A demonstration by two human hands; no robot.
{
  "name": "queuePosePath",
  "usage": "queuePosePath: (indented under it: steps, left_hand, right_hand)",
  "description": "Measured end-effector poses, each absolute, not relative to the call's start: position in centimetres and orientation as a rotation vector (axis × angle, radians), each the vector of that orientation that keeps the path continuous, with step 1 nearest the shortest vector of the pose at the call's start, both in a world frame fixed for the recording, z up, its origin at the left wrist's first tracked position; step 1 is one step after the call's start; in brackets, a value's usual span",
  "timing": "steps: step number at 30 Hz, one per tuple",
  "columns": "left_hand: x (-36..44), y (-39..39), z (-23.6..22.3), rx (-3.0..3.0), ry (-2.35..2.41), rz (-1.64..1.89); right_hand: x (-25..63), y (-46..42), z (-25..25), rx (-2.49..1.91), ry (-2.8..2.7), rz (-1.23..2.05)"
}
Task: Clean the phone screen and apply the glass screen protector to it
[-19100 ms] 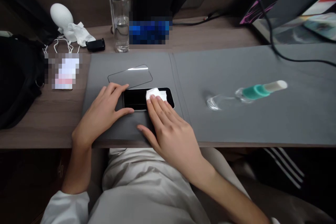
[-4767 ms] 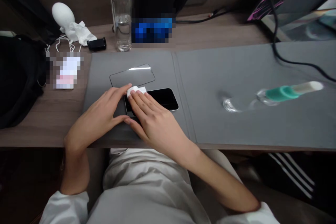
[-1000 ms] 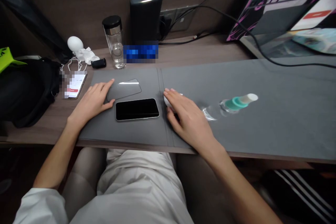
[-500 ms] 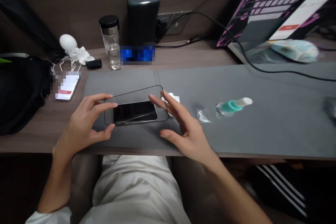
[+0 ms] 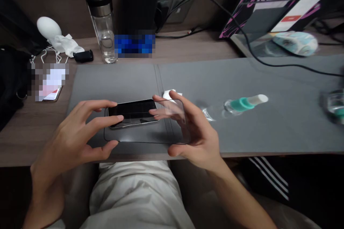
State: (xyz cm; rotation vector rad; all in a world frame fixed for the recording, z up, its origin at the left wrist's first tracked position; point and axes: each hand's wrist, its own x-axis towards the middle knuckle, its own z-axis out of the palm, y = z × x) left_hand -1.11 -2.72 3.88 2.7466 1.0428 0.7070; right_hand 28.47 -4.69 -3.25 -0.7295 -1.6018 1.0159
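From my end I've got a clear glass water bottle with a black lid (image 5: 102, 32) on the brown wood desk (image 5: 193, 44), right by a tall dark cylinder (image 5: 141, 0). A clear spray bottle with a teal collar and white cap (image 5: 242, 105) lies on its side on the grey felt mat (image 5: 282, 78). Top right, there's a propped-up laptop with pink-lit keys (image 5: 271, 0) and a pale blue mouse (image 5: 295, 43).

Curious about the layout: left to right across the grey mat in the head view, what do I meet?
Bare left hand, glossy black smartphone, bare right hand, clear bottle with teal collar
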Motion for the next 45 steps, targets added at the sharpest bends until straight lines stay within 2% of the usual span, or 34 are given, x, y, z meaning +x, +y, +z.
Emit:
queuePosePath:
  steps: [9, 14, 20, 25, 31, 34, 40, 45]
  left_hand:
    - [-1.4, -2.5, 3.0, 2.559, 1.070, 0.709]
    - [-0.5, -2.6, 1.5, 1.764, 0.881, 0.912]
    - [0.5, -2.4, 0.5, 1.095, 0.473, 0.337]
    - [1.6, -2.3, 0.6, 0.811, 0.234, 0.254]
    - [1.2, -2.2, 1.3, 0.886, 0.302, 0.217]
    - [-0.7, -1.9, 2.6, 1.033, 0.404, 0.329]
    - [-5.1, -0.8, 4.7, 1.421, 0.866, 0.849]
    - [-5.2, -0.1, 3.7, 1.506, 1.007, 0.897]
  right_hand:
    - [28.7, -4.5, -3.1, -0.731, -1.604, 0.909]
    - [29.8, -4.9, -2.6, -0.646, -1.624, 0.953]
    - [31.3, -5.2, -2.2, -0.642, -1.706, 0.994]
    - [31.9, -5.0, -2.4, -0.689, -1.741, 0.994]
    - [32.1, -5.0, -2.4, -0.725, -1.836, 1.017]
    - [32.4, -5.1, -1.7, -0.951, -1.949, 0.823]
    - [33.5, -5.0, -1.5, -1.477, -2.161, 0.012]
    - [33.4, -4.3, -2.8, -1.618, -2.210, -0.086]
